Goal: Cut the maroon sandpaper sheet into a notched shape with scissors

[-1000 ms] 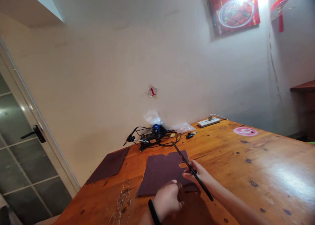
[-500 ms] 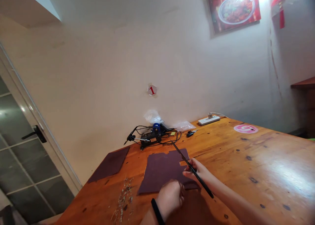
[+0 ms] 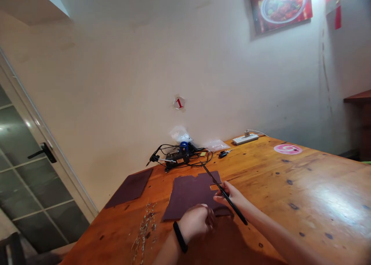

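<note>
My right hand [image 3: 228,194] is closed around a long, thin black tool [image 3: 235,210] with a narrow pointed end, which slants up and left over a dark maroon sheet [image 3: 188,195]. Its exact kind does not show. Notches are cut into the sheet's far and right edges, and it lies on the wooden table. At the sheet's near edge, my left hand [image 3: 197,220], with a black band on its wrist, has its fingers curled in. Whatever those fingers may hold is hidden behind the hand.
Another dark maroon sheet [image 3: 130,187] lies at the table's left edge. Small pale scraps [image 3: 144,230] are scattered left of my left hand. At the back are a black device with cables [image 3: 176,157], a plastic bag [image 3: 180,133], a key [image 3: 224,153] and a power strip [image 3: 245,139].
The whole view has shifted slightly. My left hand sits a little further left and higher in the picture. The right hand keeps its hold on the black tool.
</note>
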Demonstrator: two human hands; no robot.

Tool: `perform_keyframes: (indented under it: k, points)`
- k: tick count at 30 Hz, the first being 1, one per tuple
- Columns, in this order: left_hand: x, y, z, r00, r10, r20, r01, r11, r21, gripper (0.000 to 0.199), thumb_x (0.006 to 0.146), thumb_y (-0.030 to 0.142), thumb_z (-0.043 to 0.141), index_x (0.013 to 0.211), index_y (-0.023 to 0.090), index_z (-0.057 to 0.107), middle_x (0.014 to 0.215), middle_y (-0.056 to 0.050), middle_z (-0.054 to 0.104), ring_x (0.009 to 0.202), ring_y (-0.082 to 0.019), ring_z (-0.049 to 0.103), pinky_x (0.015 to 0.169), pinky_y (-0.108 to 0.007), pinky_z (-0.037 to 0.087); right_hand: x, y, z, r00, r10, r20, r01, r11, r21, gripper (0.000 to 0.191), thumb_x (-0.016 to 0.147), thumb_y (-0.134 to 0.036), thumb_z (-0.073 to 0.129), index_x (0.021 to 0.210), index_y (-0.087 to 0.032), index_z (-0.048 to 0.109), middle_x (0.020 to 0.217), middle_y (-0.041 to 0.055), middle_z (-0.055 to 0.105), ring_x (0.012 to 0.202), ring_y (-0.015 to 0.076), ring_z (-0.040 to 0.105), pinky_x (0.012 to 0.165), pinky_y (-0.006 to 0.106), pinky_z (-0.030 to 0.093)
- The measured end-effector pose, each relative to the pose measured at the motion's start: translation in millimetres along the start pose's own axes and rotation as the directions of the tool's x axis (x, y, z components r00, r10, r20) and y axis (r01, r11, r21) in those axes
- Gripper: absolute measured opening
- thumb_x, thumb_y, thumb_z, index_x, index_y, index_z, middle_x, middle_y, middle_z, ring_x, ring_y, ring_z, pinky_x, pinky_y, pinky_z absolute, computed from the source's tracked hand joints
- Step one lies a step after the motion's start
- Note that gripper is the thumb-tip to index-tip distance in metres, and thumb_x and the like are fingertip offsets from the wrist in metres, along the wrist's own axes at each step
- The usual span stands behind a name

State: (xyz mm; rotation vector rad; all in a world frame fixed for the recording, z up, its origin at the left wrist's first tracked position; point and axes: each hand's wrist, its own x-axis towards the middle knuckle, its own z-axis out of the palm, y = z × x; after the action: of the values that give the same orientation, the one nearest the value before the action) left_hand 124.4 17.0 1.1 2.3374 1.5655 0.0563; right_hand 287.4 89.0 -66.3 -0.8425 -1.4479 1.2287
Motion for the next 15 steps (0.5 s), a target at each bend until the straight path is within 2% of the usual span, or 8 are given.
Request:
perform_keyframes:
  k: [6,15]
  points:
    - [1.6,2.7,1.4,1.0,0.013,-0.014,-0.013,1.0,0.014,0.029,0.064,0.01,0.054,0.081,0.018,0.076,0.083,-0.007,0.072,0.073,-0.019,0.063,0.067,-0.025,0.045,-3.5,-8.3,-1.2,0.999,0.027,0.018,-0.028,0.999,0.019,0.034,0.056,-0.035,0.074,0.071,-0.023,0.046,0.07,-0.0002,0.065,0.067,0.0195,0.059,0.063,0.03,0.044]
    - [2.2,2.4,4.6,0.999,0.016,-0.032,-0.015,1.0,0.024,0.023,0.064,0.012,0.054,0.077,0.018,0.072,0.075,-0.005,0.069,0.062,-0.017,0.058,0.058,-0.026,0.041,-1.1,-3.5,1.8,0.999,0.029,0.018,-0.029,1.0,-0.004,0.03,0.055,-0.031,0.072,0.07,-0.022,0.048,0.067,-0.0015,0.062,0.066,0.0188,0.059,0.062,0.03,0.044]
